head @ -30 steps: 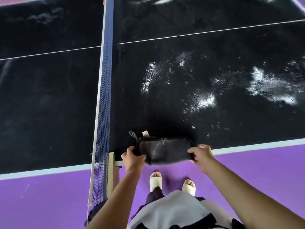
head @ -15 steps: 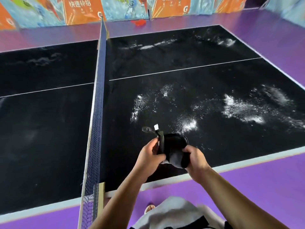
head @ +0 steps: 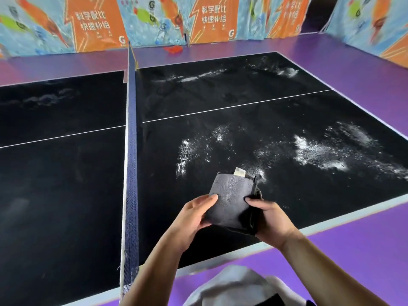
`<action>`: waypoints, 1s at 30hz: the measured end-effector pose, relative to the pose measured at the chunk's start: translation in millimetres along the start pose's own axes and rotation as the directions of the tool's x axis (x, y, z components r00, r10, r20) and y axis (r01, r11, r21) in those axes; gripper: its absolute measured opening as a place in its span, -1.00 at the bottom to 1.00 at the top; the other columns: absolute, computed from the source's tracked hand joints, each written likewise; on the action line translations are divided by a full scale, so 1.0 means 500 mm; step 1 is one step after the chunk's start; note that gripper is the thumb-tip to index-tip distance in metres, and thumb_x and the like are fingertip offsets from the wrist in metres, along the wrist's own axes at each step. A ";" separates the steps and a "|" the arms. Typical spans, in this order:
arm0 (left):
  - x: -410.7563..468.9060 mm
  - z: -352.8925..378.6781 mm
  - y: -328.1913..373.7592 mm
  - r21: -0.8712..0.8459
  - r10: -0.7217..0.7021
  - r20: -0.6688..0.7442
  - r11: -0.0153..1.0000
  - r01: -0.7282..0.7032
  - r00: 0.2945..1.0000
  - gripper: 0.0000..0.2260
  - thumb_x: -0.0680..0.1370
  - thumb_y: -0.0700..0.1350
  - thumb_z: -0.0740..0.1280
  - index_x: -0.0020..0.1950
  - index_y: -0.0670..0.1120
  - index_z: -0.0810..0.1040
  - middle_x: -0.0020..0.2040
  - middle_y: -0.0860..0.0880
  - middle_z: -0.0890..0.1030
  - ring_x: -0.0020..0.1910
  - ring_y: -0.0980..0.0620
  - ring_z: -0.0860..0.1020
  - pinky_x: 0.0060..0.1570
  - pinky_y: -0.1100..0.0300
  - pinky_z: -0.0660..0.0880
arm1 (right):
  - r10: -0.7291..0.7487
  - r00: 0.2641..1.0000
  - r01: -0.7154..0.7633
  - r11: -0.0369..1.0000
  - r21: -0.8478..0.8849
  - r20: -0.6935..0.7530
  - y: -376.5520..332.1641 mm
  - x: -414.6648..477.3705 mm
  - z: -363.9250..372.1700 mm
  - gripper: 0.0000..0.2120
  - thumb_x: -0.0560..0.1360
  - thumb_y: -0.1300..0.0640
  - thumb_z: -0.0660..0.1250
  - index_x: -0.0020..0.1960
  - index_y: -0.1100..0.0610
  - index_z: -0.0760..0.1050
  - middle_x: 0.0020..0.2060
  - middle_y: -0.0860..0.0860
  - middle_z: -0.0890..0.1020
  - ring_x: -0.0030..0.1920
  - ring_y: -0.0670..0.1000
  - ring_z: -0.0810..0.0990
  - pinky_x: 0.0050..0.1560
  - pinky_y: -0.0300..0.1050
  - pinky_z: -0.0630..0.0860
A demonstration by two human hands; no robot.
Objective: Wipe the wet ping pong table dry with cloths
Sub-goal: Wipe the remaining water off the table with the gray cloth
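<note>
Folded dark cloth (head: 231, 202) sits above the near edge of the wet black desk (head: 287, 111), gripped by both hands: left hand (head: 192, 215) thumb on top, right hand (head: 271, 221) fingers curled round its edge.

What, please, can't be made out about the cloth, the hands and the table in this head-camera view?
- Cloth: its underside is hidden by its own fold and by both hands.
- Left hand and right hand: their fingers are tucked behind the cloth.
- Table: its left end is cut off by the frame edge.
- Tag: any print is too small to read.
</note>
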State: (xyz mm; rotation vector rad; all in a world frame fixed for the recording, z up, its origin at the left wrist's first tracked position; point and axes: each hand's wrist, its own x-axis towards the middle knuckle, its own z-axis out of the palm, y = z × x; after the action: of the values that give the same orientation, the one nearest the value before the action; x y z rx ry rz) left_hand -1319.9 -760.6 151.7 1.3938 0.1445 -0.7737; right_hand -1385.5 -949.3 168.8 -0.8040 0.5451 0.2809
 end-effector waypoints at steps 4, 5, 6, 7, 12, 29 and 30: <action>-0.015 -0.024 -0.003 -0.110 0.147 -0.011 0.983 -0.148 0.989 -0.77 0.47 -0.19 0.50 0.09 -0.24 0.69 0.12 -0.37 0.64 0.03 -0.22 0.63 0.19 -0.19 0.52 | 0.003 0.995 0.003 0.998 -0.062 0.097 0.013 0.006 0.009 -0.51 0.45 0.48 0.09 0.35 0.35 0.47 0.24 0.32 0.59 0.24 0.30 0.60 0.16 0.11 0.61; -0.016 -0.023 0.003 -0.094 0.166 -0.005 0.982 -0.166 0.986 -0.78 0.47 -0.22 0.51 0.09 -0.23 0.69 0.12 -0.38 0.64 0.03 -0.23 0.63 0.20 -0.23 0.52 | -0.010 0.993 0.016 0.999 -0.051 0.115 0.009 0.000 0.006 -0.48 0.43 0.51 0.07 0.34 0.35 0.48 0.24 0.33 0.59 0.24 0.30 0.60 0.19 0.14 0.60; -0.016 -0.042 0.005 -0.116 0.181 -0.010 0.977 -0.181 0.983 -0.77 0.46 -0.23 0.51 0.10 -0.23 0.68 0.12 -0.36 0.64 0.03 -0.24 0.64 0.21 -0.26 0.51 | -0.005 0.988 0.013 0.999 -0.048 0.152 0.010 0.009 0.020 -0.48 0.41 0.51 0.07 0.30 0.34 0.52 0.23 0.33 0.59 0.21 0.30 0.61 0.17 0.16 0.60; -0.018 -0.054 0.012 -0.144 0.198 0.003 0.970 -0.195 0.980 -0.74 0.44 -0.23 0.51 0.12 -0.23 0.67 0.13 -0.34 0.64 0.04 -0.24 0.64 0.22 -0.29 0.49 | -0.016 0.981 0.020 1.000 -0.020 0.196 0.003 0.010 0.025 -0.51 0.38 0.49 0.13 0.25 0.32 0.57 0.19 0.32 0.62 0.15 0.29 0.64 0.12 0.17 0.63; -0.023 -0.077 0.075 -0.211 0.307 0.100 0.936 -0.282 0.946 -0.67 0.47 -0.33 0.44 0.24 -0.24 0.61 0.10 -0.25 0.64 0.07 -0.15 0.62 0.20 -0.12 0.53 | -0.032 0.907 0.061 0.997 -0.055 0.421 -0.033 0.040 0.083 -0.34 0.34 0.01 0.54 0.37 0.23 0.52 0.22 0.26 0.61 0.15 0.22 0.64 0.13 0.12 0.59; 0.223 -0.250 -0.201 0.812 0.354 -0.551 0.438 0.387 0.756 -0.37 0.61 0.25 0.11 0.65 0.08 0.09 0.66 -0.03 0.05 0.62 -0.09 0.05 0.54 0.02 -0.04 | -0.039 0.997 -0.029 0.643 -0.765 -0.071 -0.122 0.631 0.309 -0.84 0.55 0.01 0.38 -0.01 0.10 0.57 -0.05 0.11 0.69 -0.05 0.09 0.62 -0.07 -0.06 0.51; 0.232 -0.257 -0.223 0.819 0.360 -0.553 0.399 0.412 0.751 -0.36 0.60 0.26 0.11 0.65 0.08 0.11 0.65 -0.04 0.07 0.61 -0.10 0.09 0.53 -0.01 -0.01 | -0.158 0.987 0.064 0.509 -0.858 -0.020 -0.140 0.693 0.334 -0.83 0.57 -0.02 0.35 -0.04 0.09 0.53 -0.17 0.07 0.64 -0.15 0.09 0.56 -0.19 -0.08 0.43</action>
State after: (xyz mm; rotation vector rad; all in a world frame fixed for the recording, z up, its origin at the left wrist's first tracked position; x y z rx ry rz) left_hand -1251.4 -687.5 -28.1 2.7943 0.3296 -0.2580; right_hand -1009.1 -859.5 111.4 -1.8501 0.4173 0.4007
